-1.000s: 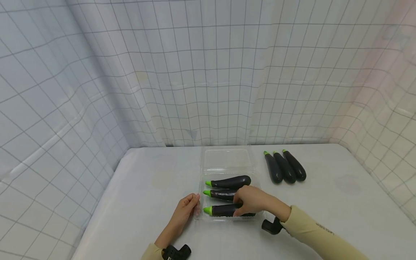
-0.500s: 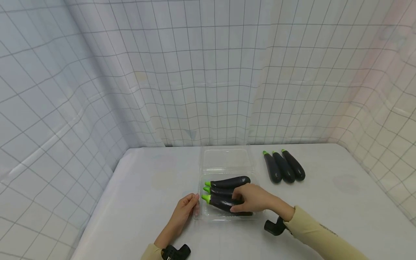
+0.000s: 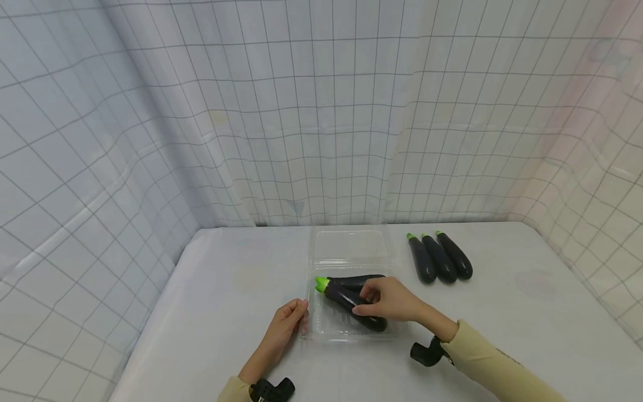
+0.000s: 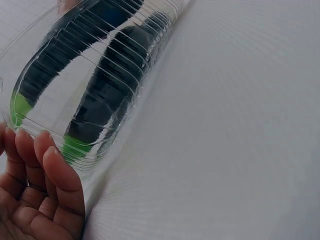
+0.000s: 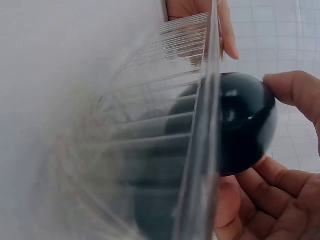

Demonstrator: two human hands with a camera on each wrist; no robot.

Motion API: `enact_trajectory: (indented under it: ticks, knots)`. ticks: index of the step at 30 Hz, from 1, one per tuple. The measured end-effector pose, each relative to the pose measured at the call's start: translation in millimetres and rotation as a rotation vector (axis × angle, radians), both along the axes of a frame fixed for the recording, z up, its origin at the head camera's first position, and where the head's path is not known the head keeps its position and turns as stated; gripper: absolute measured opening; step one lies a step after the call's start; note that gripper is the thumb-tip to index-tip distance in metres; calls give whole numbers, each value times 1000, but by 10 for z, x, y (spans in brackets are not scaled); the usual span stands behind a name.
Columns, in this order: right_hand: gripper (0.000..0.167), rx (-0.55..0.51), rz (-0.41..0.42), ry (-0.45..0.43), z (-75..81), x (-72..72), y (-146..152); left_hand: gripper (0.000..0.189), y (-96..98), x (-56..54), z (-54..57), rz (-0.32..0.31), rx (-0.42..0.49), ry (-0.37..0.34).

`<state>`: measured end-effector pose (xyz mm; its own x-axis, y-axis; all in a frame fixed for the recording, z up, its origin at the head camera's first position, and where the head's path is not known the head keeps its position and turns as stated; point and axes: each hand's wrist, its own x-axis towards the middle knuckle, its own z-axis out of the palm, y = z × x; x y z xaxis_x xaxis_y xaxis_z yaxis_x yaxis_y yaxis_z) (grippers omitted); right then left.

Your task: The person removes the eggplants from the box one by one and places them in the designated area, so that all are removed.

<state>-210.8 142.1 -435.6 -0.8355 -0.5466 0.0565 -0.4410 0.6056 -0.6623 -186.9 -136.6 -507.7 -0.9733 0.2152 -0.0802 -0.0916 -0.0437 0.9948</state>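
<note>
A clear plastic clamshell box (image 3: 329, 333) holds dark eggplants with bright green stem ends. My left hand (image 3: 285, 326) pinches the box's left rim, its fingertips at the edge in the left wrist view. From above, my right hand (image 3: 389, 301) grips the thick end of one eggplant (image 3: 346, 298), thumb on the near side and fingers beyond. This eggplant slants across the box, stem end toward the back left. Behind it lies another eggplant (image 3: 346, 280), partly covered. In the right wrist view the gripped eggplant's round end (image 5: 245, 120) shows above the box's ribbed wall (image 5: 160, 120).
The box's lid (image 3: 349, 245) lies folded back toward the rear. Right of it, three more eggplants (image 3: 439, 259) lie side by side on the white table (image 3: 241, 279). A white curtain with a grid pattern (image 3: 321, 123) hangs behind and along both sides.
The right hand has moved the nearest eggplant back toward the others, and it now slants over the middle one, which is mostly covered. The left hand stays on the box's rim.
</note>
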Motion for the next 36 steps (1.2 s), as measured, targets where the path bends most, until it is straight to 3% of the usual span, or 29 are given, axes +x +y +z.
enact_trajectory:
  ticks: [8, 17, 27, 36]
  knots:
    - [31, -166, -168, -7, 18, 6, 40, 31, 0, -4, -3, -10, 20, -2]
    - [33, -272, -387, -41, 81, 19, 165, 31, 0, -6, -4, -4, 26, -8]
    - [36, -274, -479, -96, 229, 47, 548, 30, 2, -7, -6, 5, 25, -12]
    - [41, -289, -494, -188, 210, 74, 842, 32, 8, -7, -13, 0, 38, 3]
